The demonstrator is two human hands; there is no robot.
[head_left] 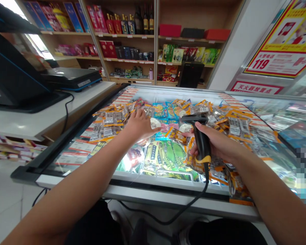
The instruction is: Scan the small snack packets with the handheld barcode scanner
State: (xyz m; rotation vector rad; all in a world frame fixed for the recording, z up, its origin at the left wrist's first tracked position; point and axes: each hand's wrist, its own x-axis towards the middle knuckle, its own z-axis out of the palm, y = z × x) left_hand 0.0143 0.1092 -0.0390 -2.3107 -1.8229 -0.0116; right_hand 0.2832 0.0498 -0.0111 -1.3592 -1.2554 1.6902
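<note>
My right hand (219,143) is wrapped round the handle of a black barcode scanner (200,136) with a yellow collar; its head points left and its cable runs down off the front edge. My left hand (139,124) reaches over the pile of small snack packets (173,112) on the glass-topped chest freezer (257,163). Its fingers curl on a small round whitish packet (155,123), held just left of the scanner's head. Green packets (168,154) show through the glass below both hands.
A white counter (40,115) at the left carries a black till screen (10,75) and a flat black device (71,78). Wooden shelves (153,37) of boxes and bottles line the back wall. A red and yellow poster (285,44) hangs at the right.
</note>
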